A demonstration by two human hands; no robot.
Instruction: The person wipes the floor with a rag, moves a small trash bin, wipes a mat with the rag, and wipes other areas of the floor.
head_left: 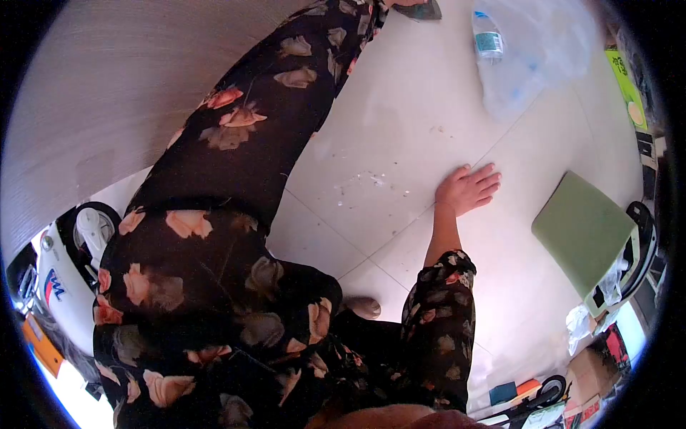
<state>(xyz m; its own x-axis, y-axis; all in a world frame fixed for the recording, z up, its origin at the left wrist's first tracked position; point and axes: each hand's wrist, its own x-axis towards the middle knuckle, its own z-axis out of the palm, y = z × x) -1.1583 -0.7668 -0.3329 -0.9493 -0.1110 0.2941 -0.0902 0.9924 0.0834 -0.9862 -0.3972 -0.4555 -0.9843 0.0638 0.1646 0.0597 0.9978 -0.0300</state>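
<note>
- Pale tiled floor (pixel 400 93) fills the middle of the frame, crossed by thin grout lines.
- Small scattered bits of debris (pixel 376 180) lie on the tiles at frame centre, left of the right hand.
- Right hand (pixel 468 191), right of centre, appears to rest palm down on the tiles, fingers spread, holding nothing; dark floral sleeve (pixel 439 322) below.
- Left hand lies outside the view, so I cannot tell its state.
- Dark floral trouser leg (pixel 250 136) runs toward the top edge, ending at what looks like a grey shoe (pixel 421 10), cropped.
- Translucent plastic bag (pixel 518 89) and labelled water bottle (pixel 489 43), upper right.
- Olive-green panel (pixel 582 232), right.
- Cardboard box (pixel 593 372), lower right.
- Wood-grained surface (pixel 93 93), upper left.
- White wheeled vehicle (pixel 68 300), lower left.
</note>
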